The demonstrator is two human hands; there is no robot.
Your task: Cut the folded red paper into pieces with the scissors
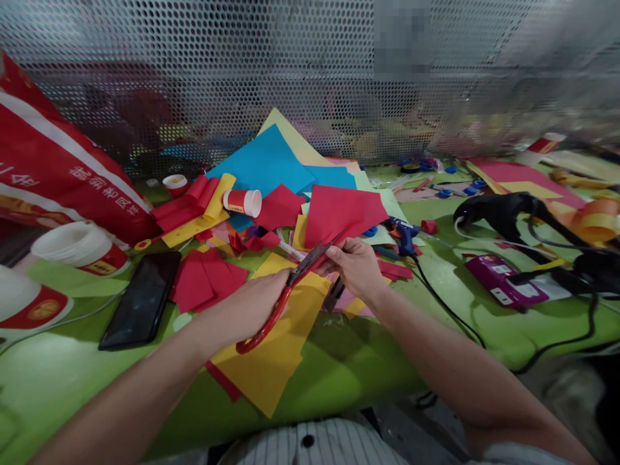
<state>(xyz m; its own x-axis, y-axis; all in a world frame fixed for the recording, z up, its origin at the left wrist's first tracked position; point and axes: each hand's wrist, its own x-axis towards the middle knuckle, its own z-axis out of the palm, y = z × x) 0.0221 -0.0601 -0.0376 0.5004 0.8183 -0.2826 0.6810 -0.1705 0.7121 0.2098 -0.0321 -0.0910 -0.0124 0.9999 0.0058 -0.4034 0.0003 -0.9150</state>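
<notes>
My left hand grips red-handled scissors, their blades pointing up and right into a red paper sheet. My right hand pinches the lower edge of that red sheet and holds it tilted up above the table. Under both hands lies a large yellow paper sheet on the green table. Folded red paper pieces lie just left of my left hand.
A black phone lies at the left, beside white paper cups and a red bag. Blue and yellow sheets pile behind. A blue glue gun, black cables and a purple box sit at the right. Perforated metal screen behind.
</notes>
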